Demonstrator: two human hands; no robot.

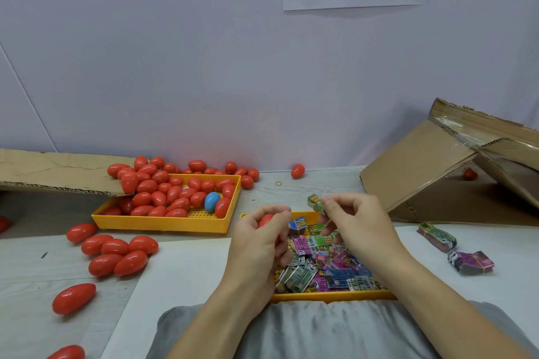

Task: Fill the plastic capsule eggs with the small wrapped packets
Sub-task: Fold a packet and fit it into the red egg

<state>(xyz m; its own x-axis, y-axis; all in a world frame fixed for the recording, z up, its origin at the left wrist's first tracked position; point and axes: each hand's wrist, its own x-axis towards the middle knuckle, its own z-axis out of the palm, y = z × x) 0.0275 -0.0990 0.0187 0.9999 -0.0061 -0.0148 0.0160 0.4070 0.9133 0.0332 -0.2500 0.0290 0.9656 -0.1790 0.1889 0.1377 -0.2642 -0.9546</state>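
Head cam looks down at a pale wood-grain desk (35, 285) with both hands up over the near yellow plastic tray (329, 297), which sits at the desk's near edge and is heaped with small wrapped packets (326, 268) in pink, green and blue. Left hand (259, 245) has its fingers curled round a red plastic capsule egg (266, 220) — only the top of it shows between thumb and forefinger, so can't tell if it's open or closed. Right hand (355, 224) pinches a green wrapped packet (316, 203) between thumb and fingertips, held just above the tray's far edge and just beside the egg hand, not touching it.

Further back on the left, a second yellow tray (163, 223) is piled with red eggs (172, 192), plus one blue egg (212, 201) near its right end. More red eggs spill behind it along the wall, and loose ones (116, 253) lie along the desk's left edge. A flat cardboard sheet (52, 169) overhangs that tray's left corner. Far right corner has a tipped brown cardboard box (455, 166) — two banded packet bundles (455, 250) lie in front of it on a white sheet (180, 277).
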